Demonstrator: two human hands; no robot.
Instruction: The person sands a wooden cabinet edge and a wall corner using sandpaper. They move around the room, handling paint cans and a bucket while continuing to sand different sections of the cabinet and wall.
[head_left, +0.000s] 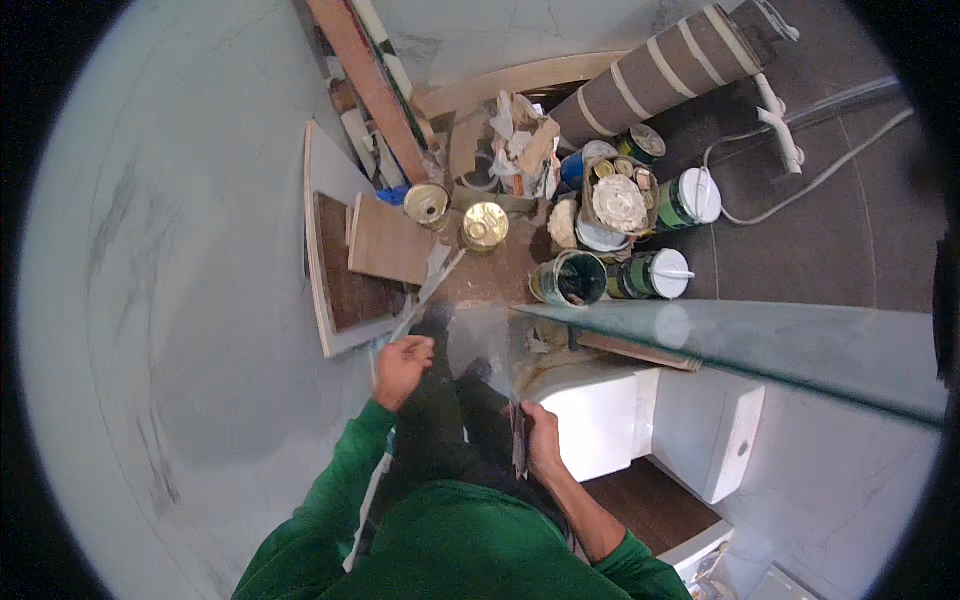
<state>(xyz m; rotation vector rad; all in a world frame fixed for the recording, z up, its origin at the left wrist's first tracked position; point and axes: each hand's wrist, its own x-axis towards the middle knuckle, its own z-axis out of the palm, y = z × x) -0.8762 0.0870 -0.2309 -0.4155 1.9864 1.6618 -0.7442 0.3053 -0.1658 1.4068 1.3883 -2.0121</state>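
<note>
My left hand (405, 367), fingers curled, is beside the wall at a long pale strip (426, 294). Whether it grips the strip is unclear. The strip slants up towards the cans, and a similar pale length (369, 510) hangs below along my sleeve. In my right hand (544, 435) is a thin, flat, layered bundle (519, 442), held upright in front of my body; its material is hard to make out. Between the hands, a translucent sheet-like patch (480, 345) shows over my dark trousers, but its edges are blurred.
A glass panel (750, 367) juts in from the right, above a white toilet (607, 420). Ahead stand two metal cans (485, 226), an open bucket (570, 279), several lidded tubs (670, 273) and a wrapped roll (660, 71). Boards (397, 240) lean against the left wall.
</note>
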